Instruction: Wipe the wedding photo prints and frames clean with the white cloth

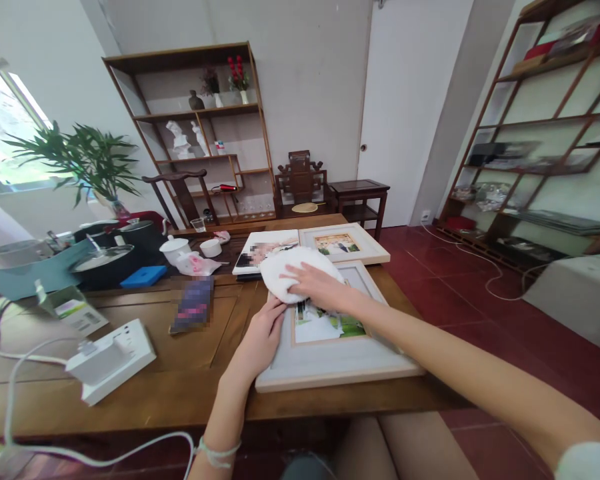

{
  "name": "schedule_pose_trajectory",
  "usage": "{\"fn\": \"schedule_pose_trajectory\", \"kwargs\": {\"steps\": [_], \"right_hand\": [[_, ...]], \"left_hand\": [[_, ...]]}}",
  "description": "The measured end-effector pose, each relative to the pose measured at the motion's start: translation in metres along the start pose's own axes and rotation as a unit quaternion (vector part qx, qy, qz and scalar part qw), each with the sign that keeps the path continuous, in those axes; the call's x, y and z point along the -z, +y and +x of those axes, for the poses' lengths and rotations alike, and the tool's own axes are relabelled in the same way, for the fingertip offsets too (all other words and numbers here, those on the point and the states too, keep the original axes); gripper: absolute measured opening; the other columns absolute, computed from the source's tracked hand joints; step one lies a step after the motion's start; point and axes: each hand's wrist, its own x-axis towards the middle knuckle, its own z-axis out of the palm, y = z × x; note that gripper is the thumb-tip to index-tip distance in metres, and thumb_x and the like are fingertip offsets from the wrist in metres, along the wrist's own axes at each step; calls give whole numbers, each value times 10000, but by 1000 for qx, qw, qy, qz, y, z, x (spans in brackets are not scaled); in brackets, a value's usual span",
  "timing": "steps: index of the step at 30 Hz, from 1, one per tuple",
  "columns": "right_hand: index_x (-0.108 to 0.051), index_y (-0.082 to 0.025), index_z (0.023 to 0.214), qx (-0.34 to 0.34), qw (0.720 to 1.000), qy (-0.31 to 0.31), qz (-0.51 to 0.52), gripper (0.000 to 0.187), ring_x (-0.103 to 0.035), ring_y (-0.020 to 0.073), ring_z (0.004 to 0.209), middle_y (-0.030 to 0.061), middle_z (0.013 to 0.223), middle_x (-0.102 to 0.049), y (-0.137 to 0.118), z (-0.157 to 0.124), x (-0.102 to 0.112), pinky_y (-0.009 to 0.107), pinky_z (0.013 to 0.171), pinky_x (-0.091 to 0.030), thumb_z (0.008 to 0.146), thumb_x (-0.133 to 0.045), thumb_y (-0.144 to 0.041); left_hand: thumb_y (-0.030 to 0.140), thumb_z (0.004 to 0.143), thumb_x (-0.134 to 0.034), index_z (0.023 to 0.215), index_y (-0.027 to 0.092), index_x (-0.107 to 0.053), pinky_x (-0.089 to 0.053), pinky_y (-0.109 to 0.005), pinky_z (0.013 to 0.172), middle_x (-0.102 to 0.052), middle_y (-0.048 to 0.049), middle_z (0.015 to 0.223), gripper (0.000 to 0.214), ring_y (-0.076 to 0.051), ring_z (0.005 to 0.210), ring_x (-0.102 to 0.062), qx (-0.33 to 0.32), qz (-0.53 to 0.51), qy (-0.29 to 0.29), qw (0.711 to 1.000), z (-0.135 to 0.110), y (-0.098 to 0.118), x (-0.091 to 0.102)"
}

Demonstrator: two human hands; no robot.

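A white fluffy cloth (276, 272) lies bunched over the far left part of a light-framed picture frame (330, 377). My right hand (317, 287) presses on the cloth from above, its fingers partly spread over it. My left hand (265, 337) is at the frame's left edge, gripping it beside the cloth, its fingertips partly hidden. Inside the frame, a photo (320, 330) with green and white areas shows below my right wrist. Another picture frame (350, 243) lies behind, beside a white album-like item (253, 253).
On the table's left are a white power strip (123, 360) with cables, an opened small box (73, 310), a blue box (144, 276), dark pots (105, 263) and a white teapot (175, 250). A chair (303, 177) and small side table (361, 190) stand beyond.
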Motion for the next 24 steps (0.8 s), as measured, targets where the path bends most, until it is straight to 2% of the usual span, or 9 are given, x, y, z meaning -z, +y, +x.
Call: {"fn": "schedule_pose_trajectory", "kwargs": {"steps": [2,4,7,10,13,16,20,22,24], "right_hand": [[-593,-139,1098,-2,1000,-14,7,520,-297,214,1334,120,1410,-424,-4,2,-9,409,1056,-270,650,-458,87],[-594,-128,1098,-20,1000,-21,10,517,-332,217,1316,148,1376,-459,-2,-3,-10,412,1048,-272,655,-440,89],[-621,-141,1054,-53,998,-35,8,507,-398,212,1273,147,1314,-523,9,-20,-4,402,1034,-280,650,-416,87],[-644,-166,1000,-95,994,-49,-1,507,-480,228,1196,121,1275,-560,23,-45,9,397,984,-329,620,-415,78],[-666,-185,896,-144,988,-61,-17,455,-592,240,997,89,1039,-675,37,-75,24,350,823,-421,607,-413,58],[-654,-181,870,-210,975,-51,-46,392,-616,245,817,87,849,-683,48,-99,39,314,661,-425,629,-416,18],[-602,-132,1008,-268,960,-13,-85,382,-598,280,842,140,889,-657,48,-107,43,353,685,-420,700,-401,-29],[-586,-139,1063,-245,966,-15,-80,411,-578,282,948,145,1002,-643,41,-100,36,372,771,-420,704,-416,-34],[-568,-169,1125,-210,975,-26,-66,483,-501,282,1123,130,1204,-577,34,-90,25,399,896,-383,676,-453,-32]], "left_hand": [[195,881,-366,1135,167,-629,-354,-401,1068,-539,-89,1328,367,-220,1246,-477,-11,-4,0,1000,0,0,0],[203,879,-371,1144,142,-624,-348,-410,1072,-547,-109,1315,371,-228,1248,-475,-4,3,0,1000,0,-3,-1],[225,884,-371,1169,105,-604,-326,-431,1084,-550,-138,1307,387,-237,1278,-439,12,17,-3,1000,-2,-7,-2],[226,892,-366,1191,138,-591,-323,-439,1087,-546,-117,1317,385,-223,1294,-417,11,18,-5,1000,-3,-8,-2],[231,896,-363,1200,125,-583,-320,-426,1090,-536,-124,1326,390,-218,1296,-414,20,17,-7,1000,-3,-6,-1],[235,892,-373,1192,116,-589,-319,-426,1091,-538,-129,1323,388,-224,1296,-413,24,11,-2,1000,-3,-6,-2],[224,884,-386,1179,151,-600,-327,-443,1083,-552,-106,1313,371,-226,1290,-422,12,16,4,1000,-3,-7,-4],[222,885,-381,1181,150,-598,-329,-443,1083,-551,-106,1313,374,-223,1290,-423,11,17,2,1000,-3,-7,-3],[221,888,-369,1189,134,-592,-323,-435,1087,-544,-114,1318,384,-218,1295,-415,14,17,-2,1000,-3,-7,-2]]}}
